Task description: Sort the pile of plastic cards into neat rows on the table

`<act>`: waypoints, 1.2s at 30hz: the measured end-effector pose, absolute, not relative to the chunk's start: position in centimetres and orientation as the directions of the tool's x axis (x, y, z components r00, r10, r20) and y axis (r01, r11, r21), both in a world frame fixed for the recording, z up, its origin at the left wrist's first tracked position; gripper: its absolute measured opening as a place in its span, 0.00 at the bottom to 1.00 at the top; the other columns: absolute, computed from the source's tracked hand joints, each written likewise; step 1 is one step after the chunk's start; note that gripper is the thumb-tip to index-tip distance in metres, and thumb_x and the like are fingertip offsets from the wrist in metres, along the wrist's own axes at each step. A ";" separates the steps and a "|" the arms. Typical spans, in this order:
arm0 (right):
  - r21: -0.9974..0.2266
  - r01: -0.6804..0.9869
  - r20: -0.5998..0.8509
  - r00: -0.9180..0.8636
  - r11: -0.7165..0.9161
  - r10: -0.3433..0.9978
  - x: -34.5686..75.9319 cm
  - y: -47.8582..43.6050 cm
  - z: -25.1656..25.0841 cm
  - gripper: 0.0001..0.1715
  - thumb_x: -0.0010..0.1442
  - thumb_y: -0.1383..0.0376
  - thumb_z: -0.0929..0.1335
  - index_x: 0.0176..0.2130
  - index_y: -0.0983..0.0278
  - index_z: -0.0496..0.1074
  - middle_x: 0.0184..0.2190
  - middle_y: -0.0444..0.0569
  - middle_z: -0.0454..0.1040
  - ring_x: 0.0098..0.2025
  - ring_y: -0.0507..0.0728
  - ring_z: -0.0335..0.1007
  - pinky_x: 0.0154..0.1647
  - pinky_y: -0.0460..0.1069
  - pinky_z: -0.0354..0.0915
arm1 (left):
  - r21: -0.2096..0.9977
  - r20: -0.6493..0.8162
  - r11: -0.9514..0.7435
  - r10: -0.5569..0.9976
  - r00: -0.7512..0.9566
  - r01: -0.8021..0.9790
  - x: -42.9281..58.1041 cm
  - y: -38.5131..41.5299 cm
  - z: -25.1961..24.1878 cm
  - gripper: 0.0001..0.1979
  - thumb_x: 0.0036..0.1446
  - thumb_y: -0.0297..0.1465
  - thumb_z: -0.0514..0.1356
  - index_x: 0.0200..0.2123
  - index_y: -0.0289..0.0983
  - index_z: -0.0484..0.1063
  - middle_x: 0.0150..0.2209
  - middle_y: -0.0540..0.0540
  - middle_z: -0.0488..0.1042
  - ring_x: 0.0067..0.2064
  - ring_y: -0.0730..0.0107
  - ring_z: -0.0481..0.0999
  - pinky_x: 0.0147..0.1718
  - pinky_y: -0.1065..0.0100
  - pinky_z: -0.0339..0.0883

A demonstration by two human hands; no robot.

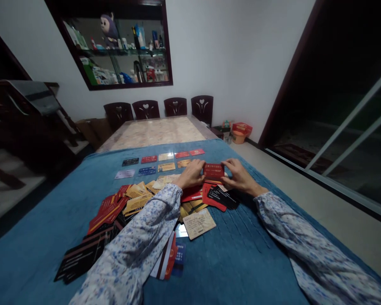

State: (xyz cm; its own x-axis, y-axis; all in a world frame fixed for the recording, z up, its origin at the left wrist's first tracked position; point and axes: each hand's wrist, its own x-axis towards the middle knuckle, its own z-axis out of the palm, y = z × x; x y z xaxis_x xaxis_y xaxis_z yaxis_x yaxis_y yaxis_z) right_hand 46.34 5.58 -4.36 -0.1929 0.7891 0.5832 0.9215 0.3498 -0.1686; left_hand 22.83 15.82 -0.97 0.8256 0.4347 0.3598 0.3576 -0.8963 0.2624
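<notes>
Between my two hands is a dark red card [213, 170], its printed face toward me. My left hand [191, 174] pinches its left edge, and my right hand [238, 174] grips the right edge. Below them lies a loose pile of cards: black cards [222, 196], a red card [213, 202] and a cream card [199, 223]. More of the pile spreads left under my left sleeve, with yellow cards [138, 204], red cards [107, 212] and black cards [84, 254]. Beyond my hands, cards lie apart in rows, among them a blue card [147, 170] and a black card [131, 161].
A blue cloth [241, 262] covers the near part of the table, and the bare marble top [158, 132] shows beyond. Several dark chairs [202, 108] stand at the far end. A wall cabinet [130, 87] holds bottles and a plush toy [109, 30].
</notes>
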 end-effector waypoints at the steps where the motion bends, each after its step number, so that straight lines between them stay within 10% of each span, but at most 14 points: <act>1: -0.181 0.914 0.580 -0.199 0.362 0.790 46.4 5.7 -4.5 0.31 0.56 0.63 0.70 0.59 0.65 0.69 0.50 0.60 0.71 0.52 0.67 0.67 0.54 0.63 0.68 | 0.264 0.357 -0.898 0.429 0.830 0.351 22.6 15.9 -0.9 0.15 0.54 0.26 0.60 0.46 0.38 0.67 0.46 0.40 0.72 0.50 0.54 0.70 0.52 0.55 0.66; 36: -0.268 0.862 0.259 -0.365 0.429 0.894 36.9 11.6 0.6 0.24 0.54 0.61 0.75 0.49 0.69 0.78 0.43 0.56 0.75 0.44 0.61 0.70 0.45 0.51 0.64 | 0.212 0.194 -0.849 0.522 0.831 0.484 11.5 18.8 1.5 0.15 0.56 0.32 0.63 0.47 0.39 0.72 0.47 0.41 0.72 0.49 0.55 0.72 0.49 0.58 0.69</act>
